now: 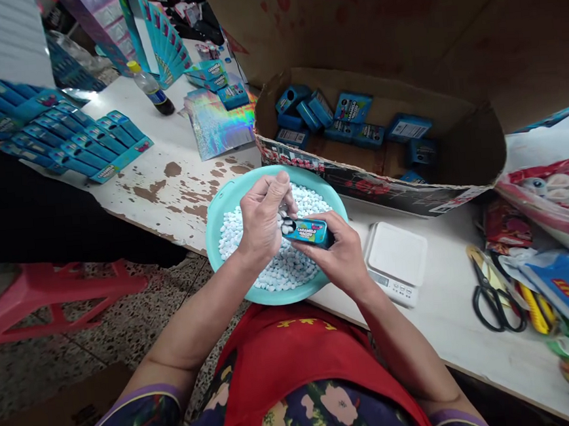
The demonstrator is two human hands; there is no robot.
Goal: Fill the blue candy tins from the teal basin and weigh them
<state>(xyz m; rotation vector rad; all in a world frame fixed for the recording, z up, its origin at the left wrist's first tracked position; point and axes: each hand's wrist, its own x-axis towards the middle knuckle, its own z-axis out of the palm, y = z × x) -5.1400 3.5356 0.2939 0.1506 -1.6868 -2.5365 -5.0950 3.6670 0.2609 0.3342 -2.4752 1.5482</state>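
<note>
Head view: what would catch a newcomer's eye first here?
A teal bowl heaped with small white tablets sits at the table's near edge. Above it the right hand holds a small blue box while the left hand works at its open end. Behind, a cardboard carton holds more blue boxes.

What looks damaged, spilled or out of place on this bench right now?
The table surface is damaged: brown patches where its white coating has peeled, left of the teal bowl. The white candies all sit inside the bowl, none spilled. Nothing else stands out.
</note>
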